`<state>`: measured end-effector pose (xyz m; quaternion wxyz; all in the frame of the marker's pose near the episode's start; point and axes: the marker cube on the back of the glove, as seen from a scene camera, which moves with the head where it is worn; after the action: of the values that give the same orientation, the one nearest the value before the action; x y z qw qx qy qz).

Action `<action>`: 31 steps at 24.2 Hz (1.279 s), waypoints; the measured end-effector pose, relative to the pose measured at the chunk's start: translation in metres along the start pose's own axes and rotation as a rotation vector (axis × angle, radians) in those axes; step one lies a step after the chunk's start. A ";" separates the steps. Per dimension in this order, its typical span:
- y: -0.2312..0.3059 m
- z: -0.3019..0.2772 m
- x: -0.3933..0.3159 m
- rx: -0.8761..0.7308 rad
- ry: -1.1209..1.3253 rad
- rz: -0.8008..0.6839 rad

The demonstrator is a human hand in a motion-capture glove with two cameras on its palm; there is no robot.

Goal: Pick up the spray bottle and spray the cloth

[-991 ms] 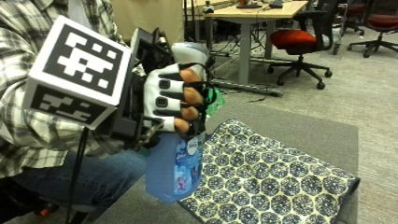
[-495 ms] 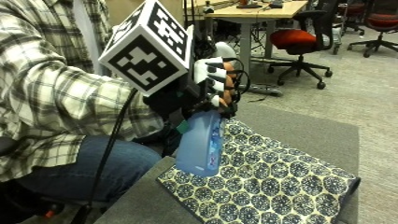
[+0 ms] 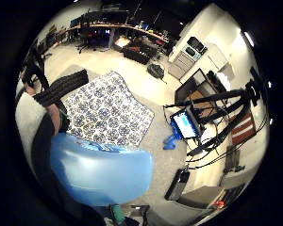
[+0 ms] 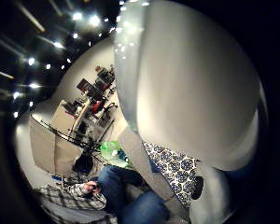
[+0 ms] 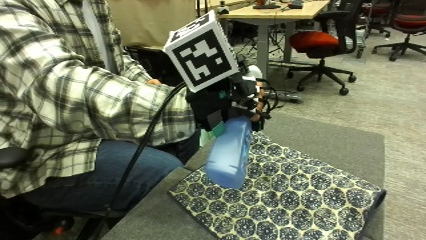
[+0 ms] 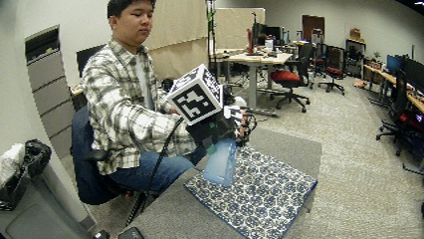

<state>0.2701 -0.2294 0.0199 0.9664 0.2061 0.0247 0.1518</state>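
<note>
Spray bottle: translucent blue body, pale head; held in the air above the near corner of the cloth, body hanging down and tilted, clear of the fabric; in the little finger side palm view the blue body fills the space close to the palm.

Right hand: gloved, fingers curled round the bottle's neck and head; whether a finger rests on the trigger cannot be told.

Cloth: patterned, dark rosettes on a pale ground; spread flat on the grey table, far corner reaching the table's edge; no wet patch visible.

Nozzle: direction not clearly shown; from the outside view the head appears to face away from the person, across the cloth and not down at it.

Risks, as judged: spray passing over the cloth onto the table or floor, if the nozzle is not tipped downward first; bottle slipping in the glove, since only its top is gripped; no spray at all, should no finger reach the trigger.

Surroundings: person's plaid sleeve; office chair and desk behind, well apart.
</note>
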 end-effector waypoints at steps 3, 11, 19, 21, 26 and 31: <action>0.000 0.011 -0.009 -0.047 0.063 -0.050; 0.007 0.031 -0.027 -0.141 0.177 -0.188; 0.018 0.047 -0.043 -0.213 0.242 -0.293; 0.020 0.049 -0.046 -0.225 0.259 -0.315; 0.024 0.048 -0.050 -0.224 0.253 -0.314; 0.024 0.031 -0.048 -0.169 0.183 -0.246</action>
<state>0.2214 -0.2352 0.0568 0.9853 0.1046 0.1248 0.0522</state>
